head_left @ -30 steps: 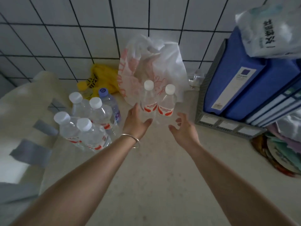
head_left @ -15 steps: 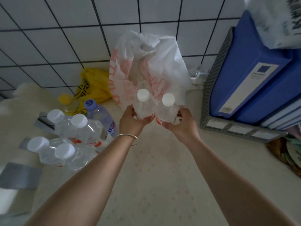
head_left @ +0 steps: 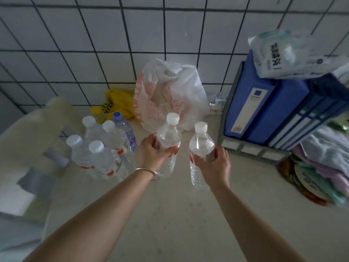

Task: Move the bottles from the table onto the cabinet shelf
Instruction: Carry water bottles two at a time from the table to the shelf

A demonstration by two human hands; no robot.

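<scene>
With each grip wrapped round bottle, left hand (head_left: 151, 156) and right hand (head_left: 213, 165) at frame centre, lift step; next carry to cabinet shelf, unseen.

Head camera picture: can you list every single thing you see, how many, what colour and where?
held bottles: 2, clear with white caps, one in each hand
bottles on the table: 5 clear, four white caps and one blue, left cluster
white plastic bag: 1, white with red print, by the tiled wall
yellow bag: 1, yellow, behind the cluster
blue binders: several, in a grey file rack, right
packet: 1, pale, on the binders
left hand: grips one bottle, wears a silver bracelet
right hand: grips the other bottle
</scene>
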